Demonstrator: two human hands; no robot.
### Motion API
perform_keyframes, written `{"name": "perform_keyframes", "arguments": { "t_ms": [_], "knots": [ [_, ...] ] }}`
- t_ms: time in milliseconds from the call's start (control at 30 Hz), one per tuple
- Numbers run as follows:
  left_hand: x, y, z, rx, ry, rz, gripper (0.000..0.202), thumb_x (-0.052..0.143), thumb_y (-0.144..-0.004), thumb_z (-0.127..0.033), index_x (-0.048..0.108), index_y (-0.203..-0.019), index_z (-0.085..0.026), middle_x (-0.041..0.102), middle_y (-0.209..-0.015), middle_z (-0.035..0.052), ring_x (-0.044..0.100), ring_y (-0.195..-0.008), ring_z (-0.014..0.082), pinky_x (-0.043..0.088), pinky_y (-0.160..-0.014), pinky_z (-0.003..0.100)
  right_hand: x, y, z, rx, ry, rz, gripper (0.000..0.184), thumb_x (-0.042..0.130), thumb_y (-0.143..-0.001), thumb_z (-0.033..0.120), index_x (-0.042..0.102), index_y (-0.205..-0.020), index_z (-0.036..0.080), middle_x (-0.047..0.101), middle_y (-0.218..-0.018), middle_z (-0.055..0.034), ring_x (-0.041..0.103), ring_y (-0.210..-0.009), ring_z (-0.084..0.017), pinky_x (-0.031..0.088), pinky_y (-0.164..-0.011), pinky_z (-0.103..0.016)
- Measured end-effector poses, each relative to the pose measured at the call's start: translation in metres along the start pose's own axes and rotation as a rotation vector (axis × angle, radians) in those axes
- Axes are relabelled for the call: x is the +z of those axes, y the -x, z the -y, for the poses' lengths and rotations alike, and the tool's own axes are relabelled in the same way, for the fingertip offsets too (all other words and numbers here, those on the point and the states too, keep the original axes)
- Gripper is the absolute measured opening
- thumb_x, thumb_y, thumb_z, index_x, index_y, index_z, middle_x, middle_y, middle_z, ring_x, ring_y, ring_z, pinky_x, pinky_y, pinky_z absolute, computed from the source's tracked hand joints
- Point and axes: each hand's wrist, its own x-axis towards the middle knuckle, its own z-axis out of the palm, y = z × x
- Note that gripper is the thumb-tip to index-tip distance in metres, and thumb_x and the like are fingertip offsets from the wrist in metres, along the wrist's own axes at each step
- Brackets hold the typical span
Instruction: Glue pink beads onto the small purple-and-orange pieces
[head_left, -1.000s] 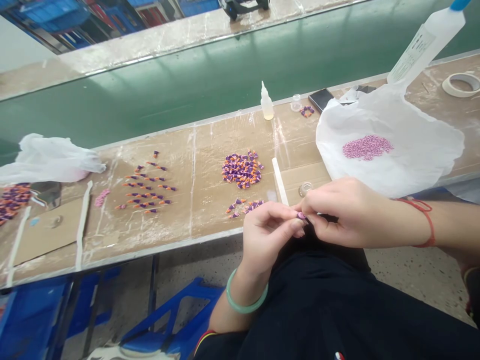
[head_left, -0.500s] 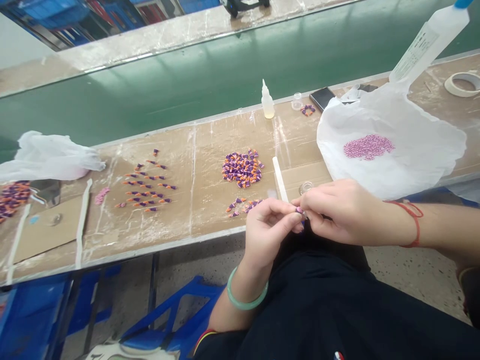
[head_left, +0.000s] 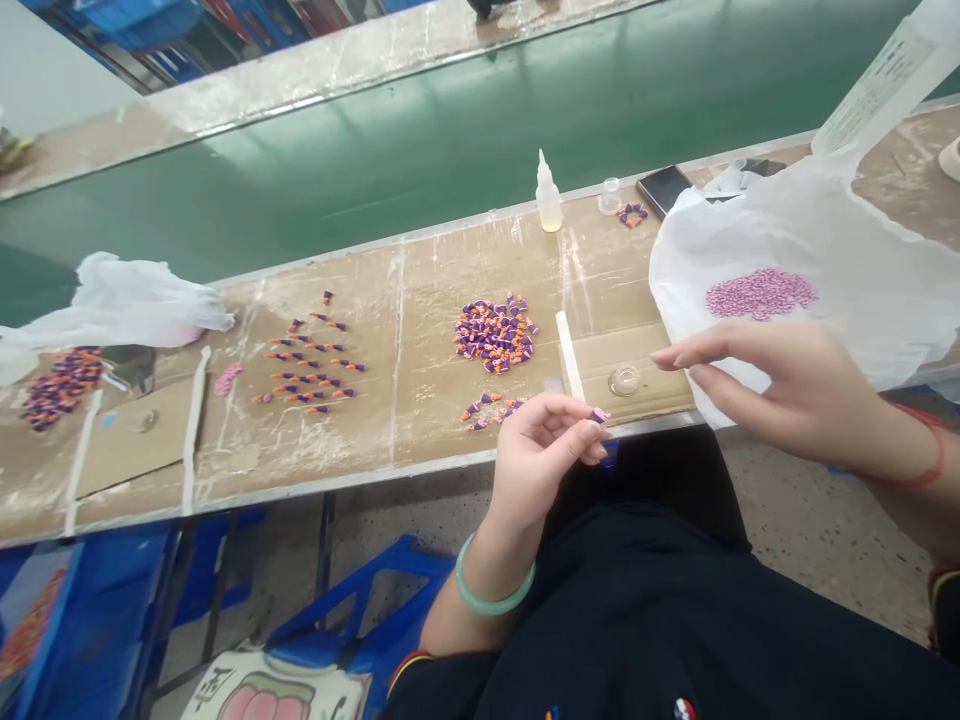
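The left hand [head_left: 544, 455] pinches a small pink-and-purple piece [head_left: 599, 415] by the table's [head_left: 427, 400] near edge. The right hand [head_left: 795, 390], thumb and forefinger parted, hovers by a white bag [head_left: 686, 260] bearing pink bits [head_left: 761, 293]. Beyond lie a white stick [head_left: 568, 355] and a purple-and-orange pile [head_left: 495, 335]; farther back stands a small bottle [head_left: 549, 200].

Dropper bottle [head_left: 549, 210] behind piled pieces [head_left: 495, 335], loose bits [head_left: 759, 293] on sheet [head_left: 681, 275] at right
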Motion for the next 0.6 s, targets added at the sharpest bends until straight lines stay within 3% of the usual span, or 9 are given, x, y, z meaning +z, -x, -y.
{"name": "perform_keyframes", "arguments": {
  "t_ms": [233,367,500,600],
  "knots": [
    [-0.068,-0.018,0.002,0.138,-0.910,-0.030,0.008,0.068,-0.082,-0.024,0.072,-0.078,-0.018,0.073,-0.070,0.0035,0.064,-0.061,0.0144,0.048,-0.057,0.024,-0.006,0.021,-0.038,0.181,0.064,-0.038,0.015,0.056,-0.091,0.028,0.070,-0.091,0.026,0.078,-0.088,0.0000,0.073,-0.075,-0.019,0.053,-0.062,-0.030],
    [-0.096,-0.031,-0.008,0.101,-1.024,-0.087,0.016,0.067,-0.084,-0.031,0.073,-0.089,-0.018,0.068,-0.064,0.0007,0.060,-0.056,0.0143,0.046,-0.055,0.025,-0.005,0.029,-0.051,0.276,0.072,-0.037,0.018,0.055,-0.089,0.034,0.072,-0.088,0.028,0.078,-0.088,-0.0004,0.069,-0.065,-0.018,0.048,-0.058,-0.033],
    [-0.109,-0.053,-0.018,0.257,-1.167,-0.244,0.010,0.063,-0.082,-0.023,0.071,-0.086,-0.018,0.067,-0.074,0.0020,0.060,-0.065,0.0154,0.049,-0.065,0.028,-0.006,0.032,-0.056,0.384,0.101,-0.067,0.019,0.056,-0.087,0.037,0.073,-0.086,0.028,0.078,-0.089,-0.0004,0.065,-0.058,-0.018,0.043,-0.053,-0.034],
    [-0.110,-0.071,-0.023,0.244,-1.322,-0.176,0.004,0.064,-0.078,-0.018,0.068,-0.078,-0.019,0.066,-0.077,0.0026,0.060,-0.070,0.0172,0.050,-0.072,0.030,-0.008,0.033,-0.056,0.422,0.092,-0.098,0.018,0.057,-0.086,0.036,0.073,-0.085,0.028,0.078,-0.091,-0.0012,0.068,-0.071,-0.021,0.047,-0.061,-0.035]
  ]
}}
